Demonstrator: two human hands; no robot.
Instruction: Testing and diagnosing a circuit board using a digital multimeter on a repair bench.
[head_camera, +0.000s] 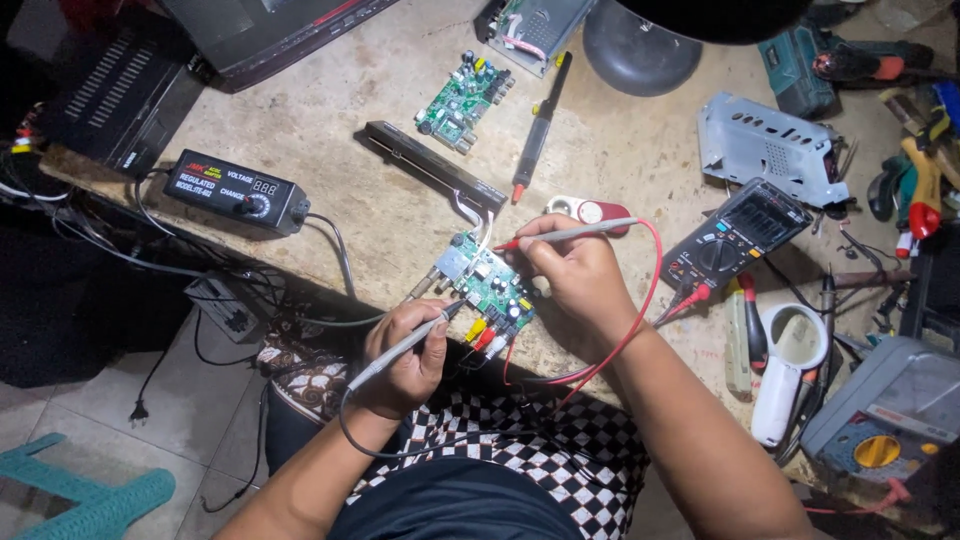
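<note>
The left hand (405, 360) is pinching a grey probe (400, 347), its tip touching the green circuit board (490, 285). At two o'clock from the board, the right hand (575, 275) is gripping a red-tipped probe (560, 236), pointing it down to test.

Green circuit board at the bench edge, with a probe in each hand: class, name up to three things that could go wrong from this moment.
1. The green circuit board sits at the edge of the workbench; pressure from the probes might tip it off.
2. The left hand and right hand hold probe tips close together on the board; a slip could bridge neighbouring contacts.
3. The red lead loops past the right wrist to the multimeter; a snag could jerk the probe.
</note>
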